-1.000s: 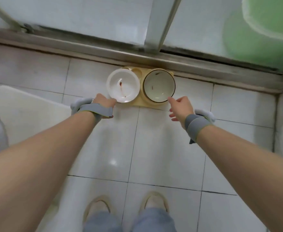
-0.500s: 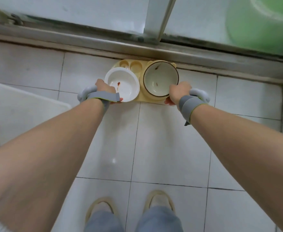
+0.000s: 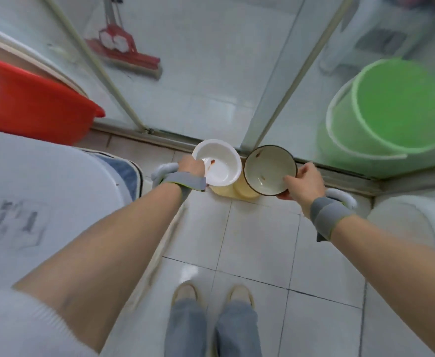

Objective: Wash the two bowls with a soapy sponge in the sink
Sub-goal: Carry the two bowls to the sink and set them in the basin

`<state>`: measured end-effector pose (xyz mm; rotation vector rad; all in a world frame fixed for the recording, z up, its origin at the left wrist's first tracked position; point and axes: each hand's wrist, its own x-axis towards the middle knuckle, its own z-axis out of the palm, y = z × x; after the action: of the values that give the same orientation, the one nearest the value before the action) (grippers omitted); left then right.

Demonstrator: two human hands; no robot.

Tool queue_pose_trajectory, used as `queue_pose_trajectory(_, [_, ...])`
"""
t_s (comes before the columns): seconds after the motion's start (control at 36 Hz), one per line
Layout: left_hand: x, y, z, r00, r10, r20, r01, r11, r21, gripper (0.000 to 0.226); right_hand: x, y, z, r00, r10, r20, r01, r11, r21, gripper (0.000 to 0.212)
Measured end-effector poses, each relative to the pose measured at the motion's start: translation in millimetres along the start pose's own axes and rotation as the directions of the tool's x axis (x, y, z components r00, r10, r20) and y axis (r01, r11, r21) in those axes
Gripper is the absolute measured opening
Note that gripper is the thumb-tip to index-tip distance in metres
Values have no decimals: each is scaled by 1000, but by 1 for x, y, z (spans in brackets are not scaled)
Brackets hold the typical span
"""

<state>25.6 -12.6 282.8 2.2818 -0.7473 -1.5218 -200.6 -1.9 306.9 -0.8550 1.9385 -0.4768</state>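
- Bowls in hand, both above the yellow stand [image 3: 239, 193] on the tiled floor [image 3: 257, 238]; the stand serves as the landmark below.
- Left hand [image 3: 192, 164]: its grip is closed on the near rim of the white bowl [image 3: 217, 163], which hangs just left of and above the stand. A reddish smear shows inside the bowl.
- Right hand [image 3: 302, 184]: its grip pinches the right rim of the dark-rimmed bowl [image 3: 269, 170], thumb inside, fingers under. The bowl sits just right of and above the stand, tilted toward the camera, with small brown specks inside.
- The two bowls are side by side, rims near or touching; which cannot be told.
- Surroundings: glass door track [image 3: 211, 143] just behind the stand; green bucket [image 3: 389, 106] behind the glass to the stand's right; red basin [image 3: 31, 99] well to its left; red mop [image 3: 126, 52] far behind.
- Progress, as judged: only collection of the dirty bowls is done. No sink, sponge or soap is in view, so carrying to the sink, soaping, scrubbing and rinsing both bowls all remain.
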Motion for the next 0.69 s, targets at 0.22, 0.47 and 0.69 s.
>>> queue_pose_trajectory(0.22, [-169, 73, -105, 996, 55, -68, -62, 993, -98, 28, -117, -126, -79, 991, -60, 120, 53, 997, 62, 26])
queue_pose_trajectory(0.47, [-328, 77, -227, 957, 104, -272, -168, 960, -222, 26, -260, -242, -116, 917, -287, 276, 294, 956, 19, 36])
queue_pose_trajectory(0.69, [-436, 21, -325, 878, 60, -475, -264, 888, -376, 32, -393, -290, -57, 753, -428, 499, 415, 898, 143, 26])
